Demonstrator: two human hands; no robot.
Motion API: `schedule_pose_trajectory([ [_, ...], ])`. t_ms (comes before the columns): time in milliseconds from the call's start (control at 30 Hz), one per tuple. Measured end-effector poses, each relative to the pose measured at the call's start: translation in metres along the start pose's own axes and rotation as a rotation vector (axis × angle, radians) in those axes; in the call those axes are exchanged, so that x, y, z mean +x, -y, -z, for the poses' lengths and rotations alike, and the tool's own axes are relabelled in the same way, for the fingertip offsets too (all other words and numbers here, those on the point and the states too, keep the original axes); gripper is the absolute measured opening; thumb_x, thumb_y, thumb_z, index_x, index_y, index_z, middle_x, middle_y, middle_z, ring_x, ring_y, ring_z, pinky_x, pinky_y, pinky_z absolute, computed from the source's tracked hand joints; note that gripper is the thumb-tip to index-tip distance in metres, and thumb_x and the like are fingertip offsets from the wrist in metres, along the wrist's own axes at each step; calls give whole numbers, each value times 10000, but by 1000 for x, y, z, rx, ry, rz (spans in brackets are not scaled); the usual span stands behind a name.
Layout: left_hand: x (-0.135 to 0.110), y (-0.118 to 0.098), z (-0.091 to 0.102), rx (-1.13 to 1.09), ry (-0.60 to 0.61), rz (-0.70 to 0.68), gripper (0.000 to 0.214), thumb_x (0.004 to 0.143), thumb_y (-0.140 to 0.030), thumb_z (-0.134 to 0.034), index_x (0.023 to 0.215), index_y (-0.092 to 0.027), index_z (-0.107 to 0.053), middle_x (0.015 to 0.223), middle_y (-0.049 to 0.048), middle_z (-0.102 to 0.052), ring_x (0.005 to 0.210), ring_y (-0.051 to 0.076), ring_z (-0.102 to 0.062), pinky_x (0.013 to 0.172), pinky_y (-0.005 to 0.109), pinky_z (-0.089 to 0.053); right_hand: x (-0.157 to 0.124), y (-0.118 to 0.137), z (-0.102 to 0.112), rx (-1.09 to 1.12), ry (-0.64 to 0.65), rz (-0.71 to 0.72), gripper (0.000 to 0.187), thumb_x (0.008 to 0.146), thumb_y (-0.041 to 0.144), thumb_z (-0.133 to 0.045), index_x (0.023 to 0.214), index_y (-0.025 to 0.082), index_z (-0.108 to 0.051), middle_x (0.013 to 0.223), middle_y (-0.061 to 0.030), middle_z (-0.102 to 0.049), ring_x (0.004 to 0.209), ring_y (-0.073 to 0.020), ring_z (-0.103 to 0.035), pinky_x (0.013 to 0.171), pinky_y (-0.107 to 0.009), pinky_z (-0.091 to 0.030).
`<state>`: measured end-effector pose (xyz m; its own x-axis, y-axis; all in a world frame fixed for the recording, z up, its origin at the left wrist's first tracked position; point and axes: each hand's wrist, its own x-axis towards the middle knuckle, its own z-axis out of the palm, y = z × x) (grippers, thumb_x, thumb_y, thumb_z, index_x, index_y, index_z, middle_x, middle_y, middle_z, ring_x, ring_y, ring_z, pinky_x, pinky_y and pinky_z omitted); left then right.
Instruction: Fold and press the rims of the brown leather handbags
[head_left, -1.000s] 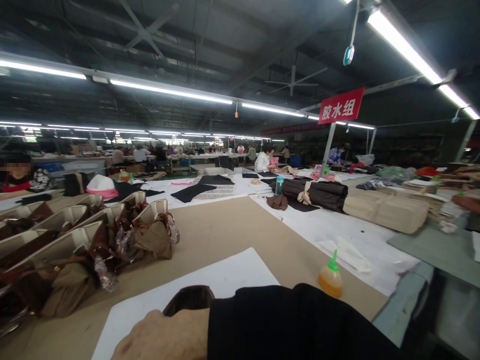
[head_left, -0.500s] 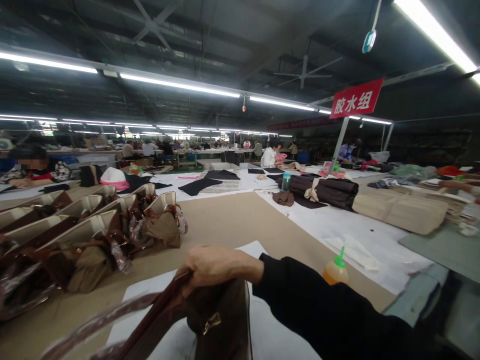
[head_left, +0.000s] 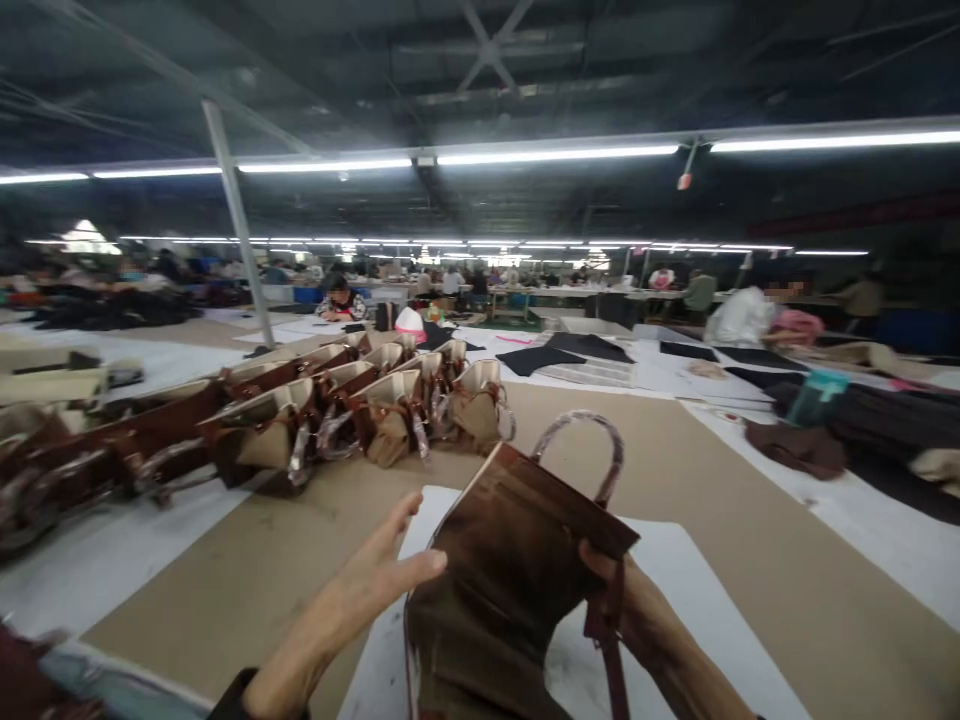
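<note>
A dark brown handbag with a wrapped handle loop stands over a white sheet on the tan table. My left hand lies against the bag's left side, fingers stretched out and the thumb touching its edge. On the bag's right side, my right hand grips the bag and its strap, fingers mostly hidden behind it.
A row of several brown and beige handbags lines the table to the left. Black fabric pieces and a teal bottle lie farther back right. Other people work at distant tables. A steel post rises at the left.
The view has swung left. The bag, lifted by its top in one hand half a second ago, now stands upright between both hands; my left hand has come into view at its side.
</note>
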<state>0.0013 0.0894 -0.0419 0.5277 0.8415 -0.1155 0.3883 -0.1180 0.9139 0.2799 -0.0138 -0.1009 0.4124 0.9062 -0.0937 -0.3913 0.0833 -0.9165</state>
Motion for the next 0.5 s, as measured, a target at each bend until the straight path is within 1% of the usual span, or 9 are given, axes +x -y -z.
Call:
schedule_pose_trajectory([
  [67, 5, -1, -4, -13, 35, 2, 942, 649, -534, -638, 1405, -175, -205, 1426, 92, -306, 1309, 274, -258, 1064, 369, -257, 1, -16, 6, 112, -37, -34, 518, 606, 393, -782, 1058, 190, -629, 1052, -95, -659, 983, -295, -594, 808, -395, -504],
  [133, 10, -5, -10, 31, 51, 10, 981, 617, -463, -676, 1406, -142, -190, 1432, 113, -286, 1309, 271, -253, 1067, 354, -240, 2, -28, 7, 195, -21, -64, 534, 619, 383, -782, 1090, 195, -615, 1052, -84, -661, 1024, -292, -575, 868, -406, -480],
  [200, 14, -11, -16, 126, 29, 29, 992, 561, -358, -719, 1391, -129, -227, 1390, 134, -352, 1260, 290, -329, 1033, 353, -288, 5, -36, 5, 259, -5, -79, 505, 625, 388, -781, 1068, 199, -630, 1021, -75, -675, 1054, -287, -558, 914, -413, -454],
  [267, 17, -17, -19, 206, 21, 17, 899, 531, -256, -717, 1339, -152, -336, 1265, 111, -497, 1140, 287, -456, 948, 339, -372, 8, -43, 0, 313, 4, -82, 498, 568, 412, -809, 1002, 218, -660, 987, -60, -689, 1076, -285, -544, 941, -412, -439],
  [333, 19, -24, -17, 237, 60, -16, 710, 547, -177, -666, 1229, -187, -468, 1099, 51, -602, 999, 253, -542, 832, 297, -431, 9, -52, -5, 345, 22, -97, 498, 507, 434, -831, 938, 237, -678, 983, -48, -691, 1092, -280, -534, 950, -402, -438],
  [400, 19, -30, -10, 246, 126, -18, 558, 560, -121, -601, 1112, -188, -550, 978, 14, -636, 900, 219, -572, 730, 255, -444, 4, -63, -10, 352, 40, -145, 463, 510, 436, -827, 908, 249, -682, 1008, -37, -684, 1101, -271, -529, 941, -390, -450],
  [467, 17, -34, -2, 268, 178, 9, 491, 555, -94, -561, 1038, -177, -582, 898, -2, -640, 824, 196, -578, 649, 230, -432, -7, -76, -12, 335, 11, -223, 405, 548, 412, -812, 902, 264, -682, 1000, -20, -686, 1065, -259, -559, 911, -377, -475],
  [500, 16, -36, 1, 288, 197, 22, 467, 553, -89, -551, 1010, -175, -590, 867, -8, -636, 793, 187, -575, 618, 220, -419, -13, -83, -11, 309, -4, -275, 390, 536, 387, -821, 881, 266, -686, 962, -14, -697, 1016, -259, -590, 887, -371, -491],
])
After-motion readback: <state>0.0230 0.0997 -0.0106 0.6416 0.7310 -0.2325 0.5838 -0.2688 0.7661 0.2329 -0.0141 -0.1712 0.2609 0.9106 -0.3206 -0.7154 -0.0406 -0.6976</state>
